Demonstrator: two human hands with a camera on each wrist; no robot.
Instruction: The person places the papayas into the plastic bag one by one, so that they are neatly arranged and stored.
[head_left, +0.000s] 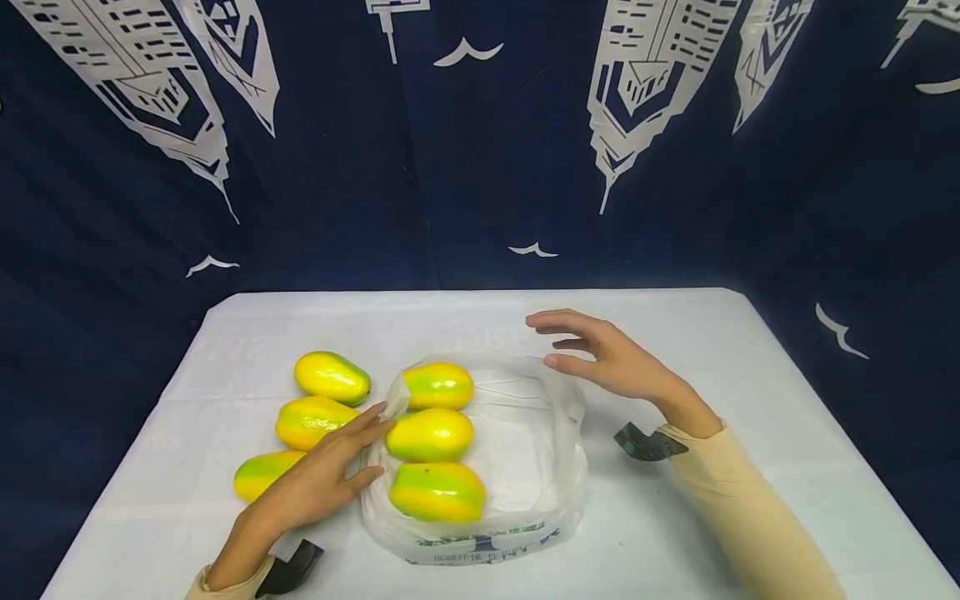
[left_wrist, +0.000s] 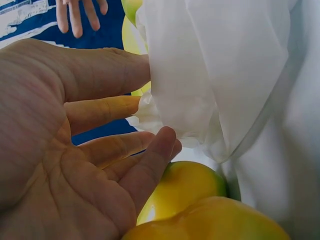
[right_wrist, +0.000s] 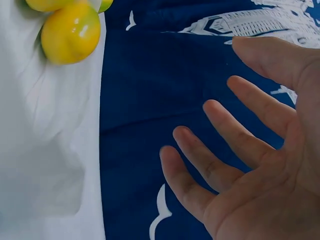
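A translucent white plastic bag [head_left: 528, 467] lies on the table with its mouth spread wide. Three oval yellow-green, mango-like fruits [head_left: 430, 435] rest in a column along the left part of it. My left hand [head_left: 318, 479] reaches over the loose fruits to the bag's left rim, its fingers extended and fingertips right at the plastic. In the left wrist view, the bag's side [left_wrist: 215, 65] stands against the thumb and fingertips. Above the far right rim hovers my right hand [head_left: 611, 358], fingers spread and slightly bent, with nothing in it.
Left of the bag, three more such fruits [head_left: 330, 377] lie in a row on the white table [head_left: 660, 533]; the left hand partly covers the nearer two. Behind the table's far edge hangs a dark blue cloth [head_left: 480, 183] with white building prints.
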